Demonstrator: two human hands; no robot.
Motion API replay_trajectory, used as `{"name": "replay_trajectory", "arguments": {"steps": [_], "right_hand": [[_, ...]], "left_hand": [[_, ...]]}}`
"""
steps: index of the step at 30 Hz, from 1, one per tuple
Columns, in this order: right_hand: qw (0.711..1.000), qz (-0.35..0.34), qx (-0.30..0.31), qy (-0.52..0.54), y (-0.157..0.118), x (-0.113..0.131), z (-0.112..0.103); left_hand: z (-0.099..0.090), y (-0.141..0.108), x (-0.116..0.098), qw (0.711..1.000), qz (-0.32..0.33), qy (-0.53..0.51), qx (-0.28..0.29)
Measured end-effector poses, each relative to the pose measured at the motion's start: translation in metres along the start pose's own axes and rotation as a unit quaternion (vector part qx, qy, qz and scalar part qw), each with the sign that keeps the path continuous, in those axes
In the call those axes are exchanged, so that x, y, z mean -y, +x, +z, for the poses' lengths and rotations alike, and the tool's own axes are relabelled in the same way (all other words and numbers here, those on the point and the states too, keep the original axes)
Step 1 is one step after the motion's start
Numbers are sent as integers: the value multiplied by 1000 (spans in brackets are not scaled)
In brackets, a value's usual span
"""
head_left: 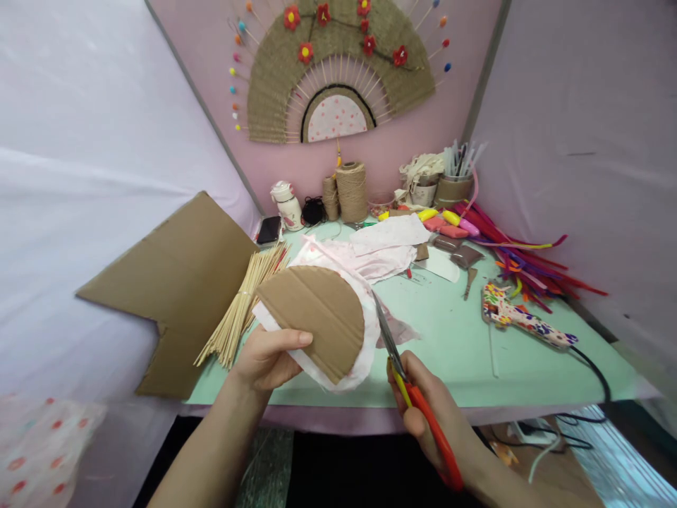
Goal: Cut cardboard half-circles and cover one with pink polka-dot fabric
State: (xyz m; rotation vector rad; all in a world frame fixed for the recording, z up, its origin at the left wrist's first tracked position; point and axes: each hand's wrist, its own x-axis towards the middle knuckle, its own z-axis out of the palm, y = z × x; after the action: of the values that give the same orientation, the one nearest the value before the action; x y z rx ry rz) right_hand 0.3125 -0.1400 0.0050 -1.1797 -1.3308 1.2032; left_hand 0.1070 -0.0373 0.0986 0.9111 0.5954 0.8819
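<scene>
My left hand [275, 360] grips a half-round piece of cardboard [317, 314], thumb on its brown face and fingers behind it. White fabric with pink marks [373, 331] lies behind the cardboard and shows as a margin around its curved and straight edges. My right hand [428, 409] is closed around the orange and yellow handles of a pair of scissors [390, 339]. The blades point up and away from me, beside the fabric at the curve's right side. Whether the blades touch the fabric I cannot tell.
A bundle of thin sticks [238, 303] and a large cardboard sheet [185, 275] lie left. Twine spools [351, 190] stand at the back. On the right are a patterned glue gun [523, 317] and coloured pipe cleaners [529, 261]. A decorated fan [338, 63] hangs on the wall.
</scene>
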Motion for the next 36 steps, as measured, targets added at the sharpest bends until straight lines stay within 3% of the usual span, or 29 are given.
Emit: {"name": "replay_trajectory", "arguments": {"steps": [10, 19, 28, 36], "right_hand": [[999, 43, -13, 13, 0, 6, -4], [999, 28, 15, 22, -7, -3, -5], [998, 37, 39, 36, -7, -4, -2], [999, 36, 18, 8, -4, 2, -2]], "left_hand": [[-2, 0, -3, 1000, -12, 2, 3], [-8, -5, -4, 997, -65, 14, 33], [-10, -4, -3, 998, -59, 19, 28], [-13, -7, -4, 995, -87, 33, 37]]}}
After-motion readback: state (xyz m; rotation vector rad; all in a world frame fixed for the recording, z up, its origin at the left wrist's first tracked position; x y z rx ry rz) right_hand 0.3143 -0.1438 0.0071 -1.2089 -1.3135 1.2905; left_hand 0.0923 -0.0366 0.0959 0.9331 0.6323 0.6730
